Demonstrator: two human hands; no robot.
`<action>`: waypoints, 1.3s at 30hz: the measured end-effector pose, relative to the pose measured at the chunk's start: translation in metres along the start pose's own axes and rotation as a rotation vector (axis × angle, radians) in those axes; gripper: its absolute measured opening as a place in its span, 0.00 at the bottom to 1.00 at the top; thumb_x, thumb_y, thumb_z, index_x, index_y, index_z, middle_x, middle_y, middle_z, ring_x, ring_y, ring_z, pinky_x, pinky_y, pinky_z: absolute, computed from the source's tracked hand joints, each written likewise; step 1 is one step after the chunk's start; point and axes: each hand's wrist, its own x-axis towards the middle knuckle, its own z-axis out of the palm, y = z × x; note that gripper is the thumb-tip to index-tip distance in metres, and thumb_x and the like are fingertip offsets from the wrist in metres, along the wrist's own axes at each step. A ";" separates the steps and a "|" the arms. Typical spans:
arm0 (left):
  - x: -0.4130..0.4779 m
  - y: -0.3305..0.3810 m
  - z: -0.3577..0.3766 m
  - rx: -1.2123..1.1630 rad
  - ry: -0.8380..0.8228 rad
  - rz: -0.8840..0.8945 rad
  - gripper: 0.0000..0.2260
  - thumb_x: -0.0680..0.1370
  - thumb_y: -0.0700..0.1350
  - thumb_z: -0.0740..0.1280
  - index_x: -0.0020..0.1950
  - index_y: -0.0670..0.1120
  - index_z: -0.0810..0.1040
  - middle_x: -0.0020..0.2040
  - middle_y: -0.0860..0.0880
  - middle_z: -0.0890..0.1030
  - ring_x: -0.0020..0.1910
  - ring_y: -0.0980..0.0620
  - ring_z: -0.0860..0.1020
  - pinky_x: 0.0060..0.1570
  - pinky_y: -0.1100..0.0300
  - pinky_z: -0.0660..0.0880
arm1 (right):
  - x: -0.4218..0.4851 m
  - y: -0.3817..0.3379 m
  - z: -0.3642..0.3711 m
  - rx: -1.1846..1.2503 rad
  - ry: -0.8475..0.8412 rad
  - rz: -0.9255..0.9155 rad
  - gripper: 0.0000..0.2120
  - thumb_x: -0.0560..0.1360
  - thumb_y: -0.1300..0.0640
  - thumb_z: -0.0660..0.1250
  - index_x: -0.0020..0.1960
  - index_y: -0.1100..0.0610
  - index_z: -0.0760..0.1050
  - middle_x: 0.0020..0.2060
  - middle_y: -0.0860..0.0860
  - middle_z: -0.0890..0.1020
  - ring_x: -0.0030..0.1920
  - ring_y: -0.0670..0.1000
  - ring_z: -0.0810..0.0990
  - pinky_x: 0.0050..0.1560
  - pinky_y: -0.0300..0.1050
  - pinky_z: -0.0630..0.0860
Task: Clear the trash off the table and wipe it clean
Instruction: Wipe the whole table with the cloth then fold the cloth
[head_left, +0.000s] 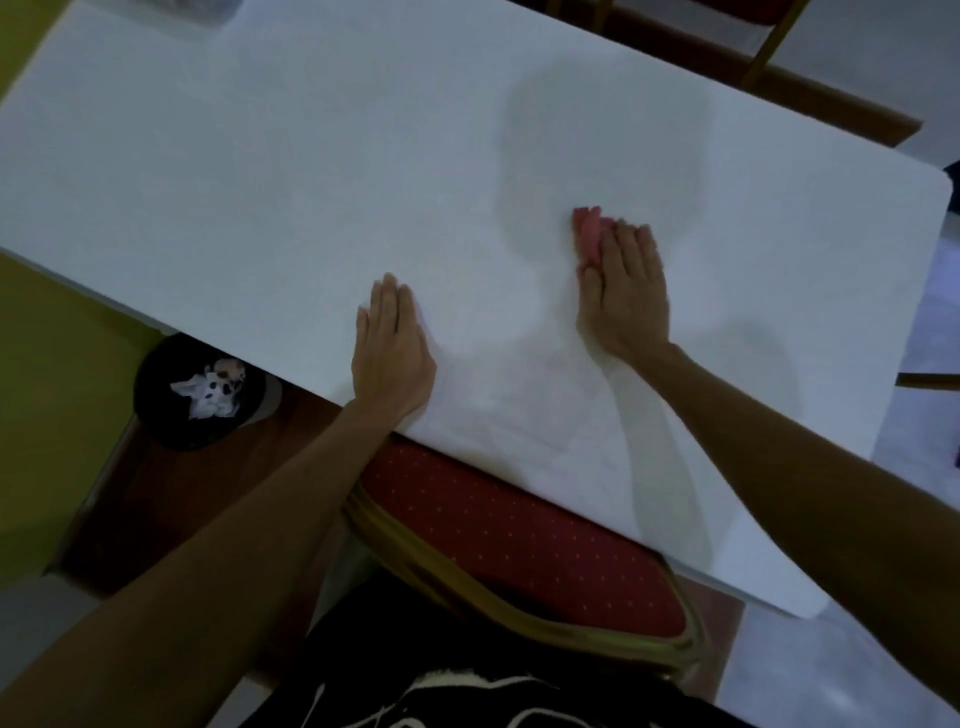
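Pink cloth (589, 236) lies pressed under the right hand (626, 296) on the white counter (260, 182); left hand (392, 353) rests flat, neither grip closed. Trash (210, 389) looks binned; wiping seems unfinished.

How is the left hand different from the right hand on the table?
The right hand presses on a pink cloth, while the left hand has only the white table under it. The right hand reaches farther out across the table, and the left hand lies close to the near edge. Both hands lie flat, palms down, with fingers straight.
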 end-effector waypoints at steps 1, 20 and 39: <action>0.000 0.007 0.002 0.006 -0.008 0.024 0.25 0.83 0.39 0.52 0.80 0.36 0.52 0.81 0.39 0.50 0.81 0.43 0.48 0.79 0.48 0.43 | -0.015 -0.012 0.003 0.021 0.012 -0.061 0.27 0.84 0.48 0.50 0.78 0.61 0.63 0.75 0.58 0.70 0.77 0.61 0.63 0.78 0.59 0.56; -0.011 0.108 0.050 0.006 -0.023 0.288 0.25 0.83 0.40 0.52 0.80 0.38 0.52 0.82 0.41 0.49 0.81 0.44 0.46 0.79 0.48 0.46 | -0.115 0.037 -0.014 0.017 0.097 0.224 0.27 0.84 0.52 0.55 0.79 0.64 0.59 0.78 0.61 0.63 0.80 0.63 0.55 0.78 0.60 0.55; -0.037 0.179 0.084 -0.057 -0.005 0.458 0.23 0.85 0.45 0.52 0.80 0.40 0.58 0.81 0.41 0.55 0.81 0.45 0.50 0.79 0.45 0.51 | -0.150 0.194 -0.068 0.075 0.214 0.775 0.26 0.85 0.50 0.48 0.77 0.63 0.61 0.76 0.61 0.67 0.79 0.63 0.58 0.79 0.61 0.55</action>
